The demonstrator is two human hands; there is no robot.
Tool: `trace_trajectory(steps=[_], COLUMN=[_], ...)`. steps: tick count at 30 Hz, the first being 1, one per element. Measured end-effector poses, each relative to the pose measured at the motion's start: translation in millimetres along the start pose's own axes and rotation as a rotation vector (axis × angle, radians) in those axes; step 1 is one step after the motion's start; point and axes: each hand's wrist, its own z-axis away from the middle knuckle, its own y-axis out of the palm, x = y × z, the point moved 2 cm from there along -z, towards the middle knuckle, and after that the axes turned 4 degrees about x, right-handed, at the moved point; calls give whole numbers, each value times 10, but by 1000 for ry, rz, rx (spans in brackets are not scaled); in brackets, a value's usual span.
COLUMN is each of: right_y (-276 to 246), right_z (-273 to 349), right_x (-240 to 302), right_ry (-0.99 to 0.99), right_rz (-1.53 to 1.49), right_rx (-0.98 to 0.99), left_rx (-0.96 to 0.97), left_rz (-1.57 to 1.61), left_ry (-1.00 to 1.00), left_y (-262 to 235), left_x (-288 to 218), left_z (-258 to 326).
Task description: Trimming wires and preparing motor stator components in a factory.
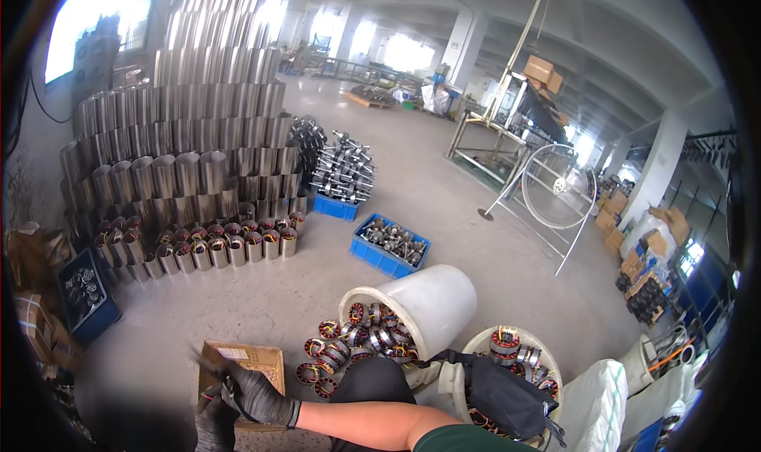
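Observation:
My right hand (265,398), in a dark grey glove, reaches across from the right, fingers closed around something dark and blurred. Just below it my left hand (214,427), gloved the same way, is closed with its fingers close to the right one. What either hand holds cannot be made out. Both hands are over the near left side of an open cardboard box (273,362) with small tan bits inside. Right of the box, several motor stators (333,357) with red rims and wire windings spill from a tipped white plastic bucket (444,301).
Another bucket (552,357) of stators stands at my right, a black bag (511,400) over its edge. Stacked metal cylinders (186,170) rise at the far left. Blue crates (380,258) of metal parts sit ahead. A wheeled metal frame (547,202) stands farther right.

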Motion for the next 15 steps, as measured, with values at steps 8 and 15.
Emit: trace_trajectory(steps=[8,15], right_y=[-22,-35], right_z=[-61,-84], right_x=[-24,294], right_ry=[236,465], right_rz=[-333,-498], right_rx=[-145,-140], left_rx=[-77,-252], left_rz=[384,946], left_ry=[-372,-386], left_y=[43,124], left_x=[-381,-73], left_z=[-17,38])
